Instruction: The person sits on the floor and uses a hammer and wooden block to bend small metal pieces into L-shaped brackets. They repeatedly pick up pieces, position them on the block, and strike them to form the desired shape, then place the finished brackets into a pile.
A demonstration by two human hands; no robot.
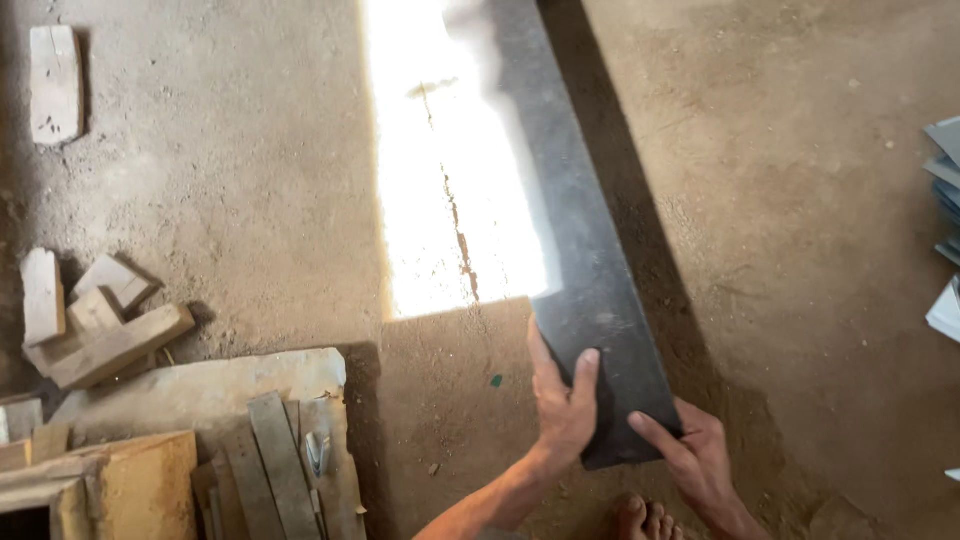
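A long, flat, dark grey slab (580,230) runs from the top middle down toward me, held above a dirt floor. My left hand (562,400) grips its near end on the left edge, thumb lying on the top face. At the near right corner my right hand (695,455) clasps the slab, fingers on top. A bright patch of sunlight (440,170) lies on the ground just left of the slab and washes out its far left edge.
Loose wood blocks (95,320) lie at the left, another block (55,85) at the top left. A flat slab with wooden planks (280,450) and a wooden box (110,485) sit bottom left. Grey sheets (948,190) are stacked at the right edge. My bare toes (645,520) show below.
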